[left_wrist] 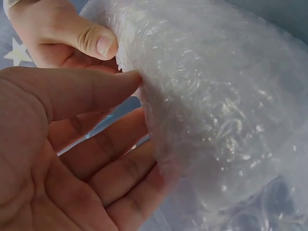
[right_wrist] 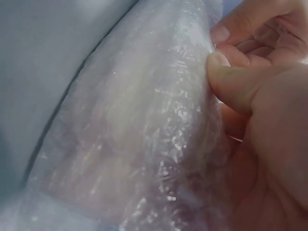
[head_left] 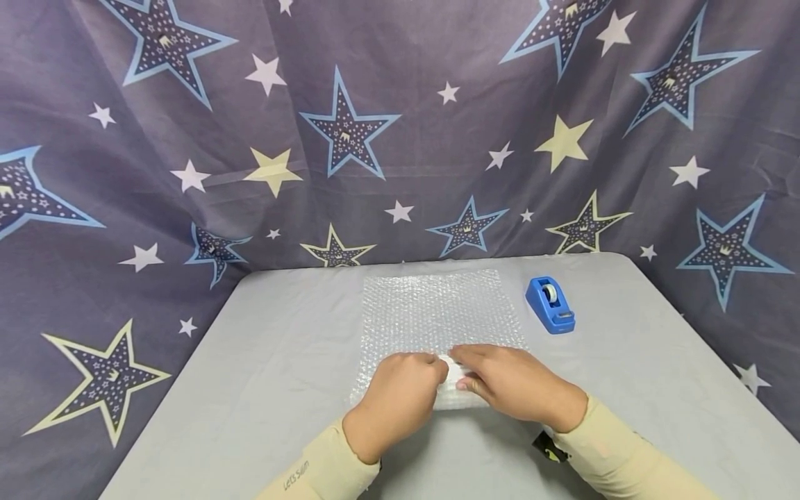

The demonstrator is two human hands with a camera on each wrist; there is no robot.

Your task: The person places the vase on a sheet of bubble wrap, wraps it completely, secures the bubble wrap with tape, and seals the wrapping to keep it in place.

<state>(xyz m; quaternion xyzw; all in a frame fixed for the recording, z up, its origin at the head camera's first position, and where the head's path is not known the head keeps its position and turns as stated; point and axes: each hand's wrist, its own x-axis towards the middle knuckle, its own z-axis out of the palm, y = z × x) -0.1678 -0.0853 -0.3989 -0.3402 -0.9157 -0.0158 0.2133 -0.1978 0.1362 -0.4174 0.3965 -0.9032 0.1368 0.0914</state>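
Note:
A clear sheet of bubble wrap (head_left: 437, 309) lies flat on the table, its near part folded over between the two hands. Something white (head_left: 455, 373) shows at that fold; its kind is hidden. The left hand (head_left: 400, 392) pinches the fold's edge, thumb (left_wrist: 110, 86) on one face and fingers behind, as its wrist view shows. Close beside it, the right hand (head_left: 509, 382) grips the same edge, with its thumb (right_wrist: 231, 82) against the wrap. Both thumbs almost meet at the middle of the fold.
A blue tape dispenser (head_left: 550, 305) with a roll of tape stands right of the wrap. Grey cloth covers the table (head_left: 281, 347). A star-patterned curtain (head_left: 400, 194) hangs behind and on both sides. A small black tag (head_left: 550, 446) lies by the right sleeve.

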